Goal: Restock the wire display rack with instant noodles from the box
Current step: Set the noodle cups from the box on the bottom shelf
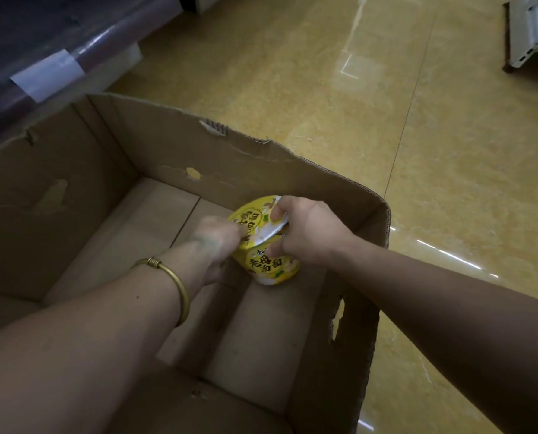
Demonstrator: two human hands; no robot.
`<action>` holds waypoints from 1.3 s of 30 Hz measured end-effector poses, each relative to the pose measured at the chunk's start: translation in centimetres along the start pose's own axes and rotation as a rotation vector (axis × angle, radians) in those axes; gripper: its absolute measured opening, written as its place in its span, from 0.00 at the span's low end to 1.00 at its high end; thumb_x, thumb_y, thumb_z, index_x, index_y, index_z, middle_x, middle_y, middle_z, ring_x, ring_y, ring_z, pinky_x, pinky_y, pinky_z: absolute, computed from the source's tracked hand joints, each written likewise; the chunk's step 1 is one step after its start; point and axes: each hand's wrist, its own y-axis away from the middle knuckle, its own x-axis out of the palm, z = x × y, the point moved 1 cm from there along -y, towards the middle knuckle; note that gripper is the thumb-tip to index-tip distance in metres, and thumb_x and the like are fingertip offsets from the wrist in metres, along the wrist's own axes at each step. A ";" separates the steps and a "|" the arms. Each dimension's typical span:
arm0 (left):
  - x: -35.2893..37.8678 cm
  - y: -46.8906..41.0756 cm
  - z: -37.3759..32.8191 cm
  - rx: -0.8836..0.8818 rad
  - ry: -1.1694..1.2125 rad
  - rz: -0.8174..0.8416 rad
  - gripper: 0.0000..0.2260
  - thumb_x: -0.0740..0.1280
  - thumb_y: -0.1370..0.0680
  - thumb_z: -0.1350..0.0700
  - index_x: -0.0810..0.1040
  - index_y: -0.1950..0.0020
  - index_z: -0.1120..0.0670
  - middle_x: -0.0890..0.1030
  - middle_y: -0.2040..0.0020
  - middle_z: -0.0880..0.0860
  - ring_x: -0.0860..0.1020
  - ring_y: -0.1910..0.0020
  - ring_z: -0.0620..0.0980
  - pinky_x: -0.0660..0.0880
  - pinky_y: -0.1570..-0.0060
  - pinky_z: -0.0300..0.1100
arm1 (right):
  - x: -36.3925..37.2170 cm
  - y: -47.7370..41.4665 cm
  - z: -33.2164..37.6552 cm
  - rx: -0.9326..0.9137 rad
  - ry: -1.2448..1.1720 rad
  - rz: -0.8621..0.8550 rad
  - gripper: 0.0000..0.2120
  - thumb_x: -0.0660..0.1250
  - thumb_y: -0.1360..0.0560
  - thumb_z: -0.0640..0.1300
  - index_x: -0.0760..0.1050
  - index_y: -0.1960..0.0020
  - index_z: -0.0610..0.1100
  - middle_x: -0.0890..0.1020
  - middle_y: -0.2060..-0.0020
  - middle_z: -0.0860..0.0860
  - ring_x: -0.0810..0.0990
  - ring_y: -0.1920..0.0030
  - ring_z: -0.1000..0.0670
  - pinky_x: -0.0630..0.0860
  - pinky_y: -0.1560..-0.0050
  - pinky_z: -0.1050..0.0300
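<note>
Head view, near first: both forearms reached down into the open cardboard box (198, 158), a gold bangle (182, 292) on the left wrist. The box floor around them was bare cardboard, and no other stock showed in the visible part, so this looked like one of the last pickups. The left hand (214, 239) was motion-blurred at the left side of the yellow noodle cup (269, 266); it touched or nearly touched it, and I could not tell whether the fingers were closed on it. It was probably there to steady the cup. The right hand (308, 233) gripped the cup from the right, thumb on the lid edge and fingers curled around the side wall, a hold suited to lifting it straight out. The cup sat low inside the box, near the far right corner, tilted a little; whether it was one cup or two stacked was unclear. Beyond the box wall lay glossy yellow floor tile (449, 151). A dark shelf edge with a white tag (47, 73) ran far left, and a white shelving base (524, 36) stood far right. No wire rack could be made out.
</note>
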 end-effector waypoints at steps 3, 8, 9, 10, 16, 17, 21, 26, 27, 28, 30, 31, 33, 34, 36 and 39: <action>-0.6 0.5 -0.2 0.034 0.014 -0.118 0.12 0.75 0.31 0.60 0.72 0.60 0.58 0.82 0.51 0.59 0.82 0.50 0.59 0.79 0.44 0.58 | 0.5 0.2 0.4 -0.002 -0.006 0.024 0.26 0.80 0.34 0.51 0.74 0.40 0.48 0.76 0.48 0.52 0.76 0.50 0.53 0.76 0.59 0.62; -1.2 -0.1 0.3 0.039 -0.186 -0.225 0.15 0.73 0.27 0.63 0.76 0.42 0.60 0.77 0.51 0.56 0.80 0.48 0.60 0.79 0.45 0.55 | 1.6 0.5 0.2 0.063 0.050 0.170 0.26 0.76 0.31 0.59 0.77 0.41 0.45 0.78 0.47 0.49 0.76 0.52 0.52 0.74 0.59 0.58; -1.5 -0.2 0.4 0.030 -0.208 -0.213 0.13 0.73 0.28 0.63 0.76 0.45 0.60 0.79 0.51 0.56 0.81 0.49 0.61 0.80 0.46 0.55 | 1.9 0.4 0.2 0.078 0.040 0.184 0.25 0.75 0.30 0.60 0.77 0.41 0.44 0.79 0.47 0.48 0.76 0.53 0.52 0.75 0.59 0.58; -1.7 -0.6 0.8 0.015 -0.195 -0.203 0.12 0.73 0.28 0.63 0.77 0.47 0.60 0.81 0.51 0.57 0.81 0.51 0.61 0.80 0.47 0.56 | 2.0 0.2 0.1 0.090 0.031 0.172 0.24 0.73 0.28 0.59 0.75 0.40 0.44 0.80 0.46 0.47 0.77 0.52 0.52 0.75 0.57 0.57; -2.0 -0.8 2.0 -0.026 0.007 -0.095 0.10 0.68 0.27 0.65 0.71 0.55 0.51 0.83 0.51 0.57 0.83 0.53 0.61 0.81 0.51 0.60 | 3.4 -1.5 0.0 0.281 -0.214 0.113 0.22 0.71 0.24 0.51 0.72 0.36 0.41 0.82 0.46 0.46 0.84 0.51 0.47 0.83 0.53 0.51; -2.1 -0.7 1.9 -0.031 0.028 -0.091 0.10 0.66 0.25 0.66 0.71 0.55 0.51 0.83 0.51 0.57 0.83 0.54 0.60 0.81 0.52 0.60 | 3.7 -1.7 0.0 0.286 -0.210 0.141 0.17 0.71 0.24 0.50 0.75 0.40 0.41 0.83 0.50 0.46 0.85 0.55 0.46 0.84 0.58 0.51; -3.2 0.1 1.5 -0.010 0.051 -0.091 0.10 0.64 0.24 0.66 0.74 0.48 0.52 0.83 0.51 0.58 0.83 0.53 0.59 0.82 0.52 0.58 | 4.0 -1.8 1.2 0.347 -0.307 0.146 0.13 0.70 0.24 0.48 0.75 0.45 0.40 0.84 0.57 0.46 0.86 0.62 0.47 0.83 0.66 0.55; -6.0 1.4 0.1 0.029 0.140 -0.130 0.16 0.70 0.25 0.61 0.71 0.41 0.48 0.83 0.50 0.55 0.84 0.55 0.56 0.83 0.59 0.53 | 3.5 -1.5 5.0 0.290 -0.362 0.018 0.26 0.69 0.24 0.59 0.69 0.38 0.41 0.80 0.45 0.45 0.84 0.51 0.44 0.83 0.51 0.46; -6.7 1.9 -0.2 0.051 0.158 -0.149 0.17 0.71 0.26 0.59 0.72 0.41 0.48 0.83 0.50 0.55 0.84 0.56 0.55 0.82 0.61 0.50 | 3.4 -1.5 5.9 0.269 -0.341 -0.017 0.30 0.68 0.25 0.62 0.68 0.35 0.40 0.79 0.42 0.45 0.82 0.46 0.43 0.80 0.46 0.45; -7.5 2.2 -0.5 0.085 0.166 -0.171 0.18 0.73 0.28 0.57 0.72 0.42 0.49 0.83 0.50 0.54 0.84 0.56 0.55 0.82 0.59 0.50 | 3.3 -1.4 6.6 0.246 -0.340 -0.053 0.33 0.68 0.26 0.63 0.67 0.33 0.40 0.78 0.40 0.44 0.79 0.42 0.42 0.78 0.42 0.45; -9.1 3.1 -1.1 0.145 0.179 -0.223 0.20 0.75 0.35 0.52 0.76 0.45 0.50 0.84 0.52 0.53 0.84 0.55 0.55 0.82 0.52 0.53 | 3.0 -1.2 7.9 0.207 -0.391 -0.107 0.34 0.68 0.26 0.64 0.66 0.33 0.39 0.78 0.38 0.43 0.77 0.39 0.41 0.75 0.39 0.45; -10.1 3.5 -1.2 0.159 0.183 -0.245 0.19 0.76 0.36 0.50 0.78 0.48 0.51 0.85 0.53 0.53 0.84 0.55 0.55 0.82 0.49 0.53 | 3.0 -0.9 8.7 0.192 -0.418 -0.121 0.34 0.68 0.26 0.64 0.67 0.33 0.40 0.78 0.38 0.43 0.77 0.39 0.41 0.75 0.40 0.46; -12.1 4.5 -1.4 0.190 0.204 -0.270 0.13 0.76 0.33 0.50 0.81 0.54 0.54 0.86 0.55 0.53 0.84 0.57 0.53 0.81 0.51 0.46 | 3.1 -0.5 10.3 0.163 -0.447 -0.137 0.33 0.67 0.26 0.64 0.68 0.34 0.40 0.78 0.40 0.45 0.77 0.40 0.42 0.74 0.44 0.51; -13.1 5.0 -1.4 0.211 0.222 -0.282 0.09 0.76 0.30 0.51 0.81 0.56 0.54 0.86 0.56 0.52 0.83 0.59 0.51 0.78 0.55 0.41 | 3.1 -0.2 11.1 0.142 -0.463 -0.144 0.32 0.67 0.26 0.64 0.68 0.34 0.41 0.79 0.41 0.46 0.78 0.41 0.43 0.74 0.45 0.51; -14.9 6.2 -1.3 0.253 0.263 -0.313 0.07 0.75 0.29 0.52 0.82 0.57 0.54 0.86 0.57 0.52 0.83 0.60 0.51 0.76 0.60 0.39 | 3.0 0.3 13.0 0.086 -0.502 -0.155 0.31 0.68 0.27 0.64 0.69 0.36 0.42 0.80 0.43 0.47 0.79 0.44 0.44 0.77 0.44 0.48; -17.3 8.6 -1.7 0.314 0.346 -0.333 0.08 0.76 0.32 0.53 0.83 0.57 0.56 0.86 0.60 0.54 0.85 0.60 0.54 0.83 0.54 0.50 | 2.5 1.0 15.9 0.021 -0.531 -0.178 0.31 0.70 0.28 0.64 0.71 0.38 0.43 0.80 0.47 0.48 0.80 0.47 0.45 0.78 0.46 0.49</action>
